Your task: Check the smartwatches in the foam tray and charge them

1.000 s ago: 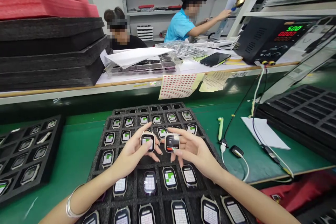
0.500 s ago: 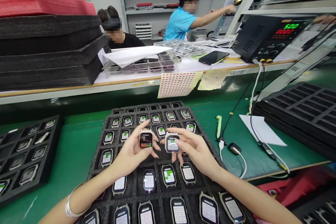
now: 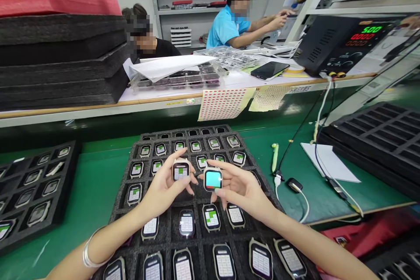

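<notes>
Rough foam slabs point(image 3: 61, 63) hog my left side; left hand point(image 3: 170, 180) and right hand point(image 3: 241, 186) each pinch a rounded-square smartwatch point(image 3: 212, 180) over gridded foam tray point(image 3: 168, 229).

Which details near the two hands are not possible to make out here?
In the head view:
- Back of the pale-framed, cyan-screened smartwatch: hidden by its front and the right hand.
- Any lettering on the pale-framed, white-and-green-screened smartwatch in the left hand: too small to read.
- Near end of the black foam tray: cut off by the bottom edge.
</notes>
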A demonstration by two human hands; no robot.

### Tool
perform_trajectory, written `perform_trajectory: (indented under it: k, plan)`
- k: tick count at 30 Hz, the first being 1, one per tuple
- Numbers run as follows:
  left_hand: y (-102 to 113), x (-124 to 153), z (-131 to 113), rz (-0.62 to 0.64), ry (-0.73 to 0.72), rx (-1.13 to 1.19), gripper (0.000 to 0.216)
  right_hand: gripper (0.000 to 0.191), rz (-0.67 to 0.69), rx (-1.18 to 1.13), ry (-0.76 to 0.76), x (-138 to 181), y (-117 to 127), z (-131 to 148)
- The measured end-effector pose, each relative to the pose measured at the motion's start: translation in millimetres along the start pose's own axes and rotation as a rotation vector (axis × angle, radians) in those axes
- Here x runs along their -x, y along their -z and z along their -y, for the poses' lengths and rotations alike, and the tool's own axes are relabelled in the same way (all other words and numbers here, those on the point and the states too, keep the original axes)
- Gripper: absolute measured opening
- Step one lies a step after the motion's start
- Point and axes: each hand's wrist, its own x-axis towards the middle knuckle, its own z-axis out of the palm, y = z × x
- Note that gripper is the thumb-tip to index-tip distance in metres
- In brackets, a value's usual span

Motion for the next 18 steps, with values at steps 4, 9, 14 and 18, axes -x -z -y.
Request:
perform_trajectory:
  k: [4,9,14,18]
  plan:
    - [-1,0,0,0.007,-0.004,0.058,0.062,0.052,-0.015,0.059,-0.018,-1,-1,-5]
    - [0,0,2,0.006,0.047,0.067,0.067,0.065,0.033,0.182,-0.018,-2,1,-8]
    - [8,6,13,0.070,0.085,0.018,0.087,0.058,0.115,0.564,-0.073,-12,10,-15]
    - [18,7,22,0.130,0.082,-0.280,0.069,0.049,0.231,1.101,0.097,-18,18,-18]
